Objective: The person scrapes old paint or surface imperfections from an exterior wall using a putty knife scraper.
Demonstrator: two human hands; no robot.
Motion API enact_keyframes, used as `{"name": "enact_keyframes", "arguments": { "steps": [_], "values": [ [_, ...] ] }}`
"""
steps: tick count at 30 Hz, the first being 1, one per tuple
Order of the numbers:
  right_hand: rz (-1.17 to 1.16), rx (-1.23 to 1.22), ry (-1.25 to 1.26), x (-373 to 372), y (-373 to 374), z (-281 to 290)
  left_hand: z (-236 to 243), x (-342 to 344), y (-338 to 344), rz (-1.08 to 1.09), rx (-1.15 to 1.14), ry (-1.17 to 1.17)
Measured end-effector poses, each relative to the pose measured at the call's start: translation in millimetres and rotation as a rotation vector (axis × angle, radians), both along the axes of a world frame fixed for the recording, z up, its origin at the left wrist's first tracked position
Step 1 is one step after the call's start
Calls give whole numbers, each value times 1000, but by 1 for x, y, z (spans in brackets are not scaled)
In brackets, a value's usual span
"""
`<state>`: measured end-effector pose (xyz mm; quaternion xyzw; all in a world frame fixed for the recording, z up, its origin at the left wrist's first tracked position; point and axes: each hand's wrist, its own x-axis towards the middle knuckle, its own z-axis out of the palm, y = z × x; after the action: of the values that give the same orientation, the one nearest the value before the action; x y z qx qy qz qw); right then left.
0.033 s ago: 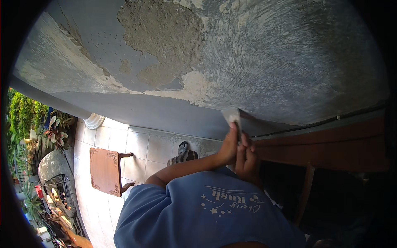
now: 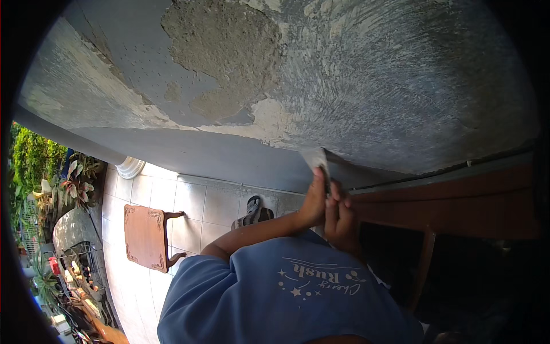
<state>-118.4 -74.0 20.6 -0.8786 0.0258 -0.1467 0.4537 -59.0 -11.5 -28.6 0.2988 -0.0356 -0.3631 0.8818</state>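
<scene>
A putty knife (image 2: 314,157) with a flat, pale blade meets the lower part of a grey, patchy wall (image 2: 366,97). My left hand (image 2: 312,202) is closed around its dark handle, with the thumb stretched up along the base of the blade. Close against it on the right, my right hand (image 2: 342,222) curls its fingers around the same handle. Most of the handle is hidden by the hands. Rough bare plaster (image 2: 223,49) shows farther up the wall, beside scratched whitish streaks and smooth grey paint.
A small wooden table (image 2: 146,238) with carved corners stands on pale floor tiles (image 2: 192,198) at the left. To the right runs a brown wooden frame (image 2: 447,212) with dark openings. Plants (image 2: 34,155) and a cluttered rack (image 2: 80,269) fill the far left.
The putty knife's blade has slid slightly left along the wall and turned a little. Both hands have shifted only slightly with it.
</scene>
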Motion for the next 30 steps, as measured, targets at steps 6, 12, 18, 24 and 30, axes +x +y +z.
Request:
{"name": "enact_keyframes", "arguments": {
  "steps": [6, 12, 18, 24, 30],
  "values": [
    [136, -44, 46, 26, 0, 6, 9, 21, 11, 163, -338, 64],
    [20, -74, -193, -1, -9, -15, 3, 4, -2, -39, -22, -142],
    [-8, -59, 19, -11, -13, -4, 7, 3, -7, -123, -46, -111],
    [4, -119, 60, -13, -8, 3, 5, 1, 0, -187, -161, -18],
    [-18, -209, 23, -8, -4, 9, 9, 0, 1, -185, -242, 44]
  ]
}}
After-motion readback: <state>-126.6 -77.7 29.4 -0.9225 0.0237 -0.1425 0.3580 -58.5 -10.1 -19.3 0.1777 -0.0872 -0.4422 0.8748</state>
